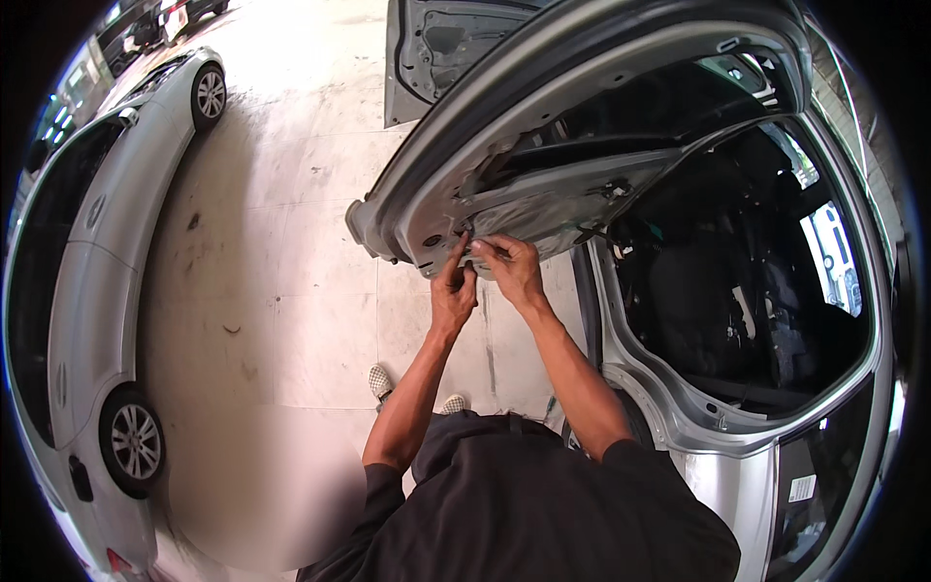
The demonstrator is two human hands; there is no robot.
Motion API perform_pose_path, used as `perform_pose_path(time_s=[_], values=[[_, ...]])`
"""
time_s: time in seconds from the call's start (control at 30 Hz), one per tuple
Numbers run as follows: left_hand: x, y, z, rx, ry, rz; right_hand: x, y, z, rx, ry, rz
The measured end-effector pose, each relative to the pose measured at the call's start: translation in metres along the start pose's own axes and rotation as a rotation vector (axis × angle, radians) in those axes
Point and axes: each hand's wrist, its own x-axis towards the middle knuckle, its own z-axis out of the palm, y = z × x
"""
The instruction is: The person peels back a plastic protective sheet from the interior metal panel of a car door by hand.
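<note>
An opened grey car door (417,218), its inner trim panel off and its bare metal inner side showing, stands in front of me. Both hands work close together at the lower inner corner of its frame. My left hand (453,291) has the index finger stretched up against the metal and the other fingers curled in. Beside it, my right hand (514,270) pinches with thumb and fingertips near the same spot. Whatever lies between the fingers is too small and dark to make out.
The door opening of the grey car (630,359), with a dark interior, lies close on my right, its wheel (635,417) below. Another stripped door (441,48) stands beyond. A silver car (97,262) is parked at left across the pale floor (281,291).
</note>
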Motion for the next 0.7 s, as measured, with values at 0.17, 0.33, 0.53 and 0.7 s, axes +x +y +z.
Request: perform_pose_path(time_s=[0.17,0.33,0.53,0.7], values=[[0.002,0.012,-0.010,0.318,0.259,0.387,-0.010,-0.013,0.008,-0.125,0.144,-0.107],[0.014,0.079,0.001,0.681,0.373,0.155,-0.025,-0.018,0.027,-0.220,0.173,-0.191],[0.018,0.090,0.020,0.836,0.395,0.100,-0.032,-0.005,0.029,-0.081,0.195,-0.249],[0.025,0.090,0.039,0.904,0.465,0.128,-0.039,0.012,0.041,0.662,0.065,0.125]])
